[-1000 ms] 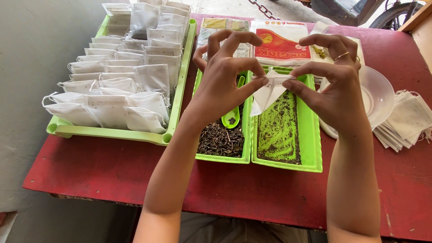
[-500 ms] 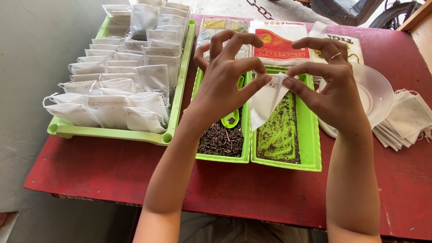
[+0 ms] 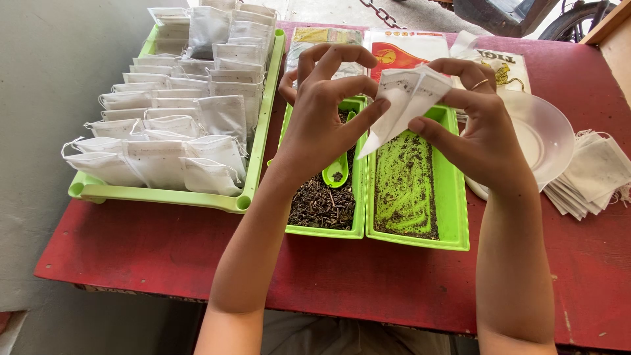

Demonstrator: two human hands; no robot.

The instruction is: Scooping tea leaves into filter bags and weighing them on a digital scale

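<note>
Both my hands hold one small white paper tea bag (image 3: 402, 98) up above two green trays. My left hand (image 3: 322, 112) pinches its lower left edge with thumb and finger, the other fingers curled apart. My right hand (image 3: 483, 131), a ring on one finger, grips the bag's right side. The bag's mouth looks spread between the hands. Under them, the left green tray (image 3: 327, 230) holds dark loose tea and a green scoop (image 3: 336, 172). The right green tray (image 3: 452, 217) has only a thin scatter of tea crumbs.
A large green tray (image 3: 164, 196) at the left is packed with several filled white bags. A clear plastic bowl (image 3: 545, 135) and a stack of flat empty bags (image 3: 595, 174) lie at the right. Printed packets (image 3: 401, 49) lie behind, on a red table (image 3: 131, 250).
The bag has been lifted slightly and pulled wider between my hands. My left fingers have shifted along its edge; my right hand has moved a little right.
</note>
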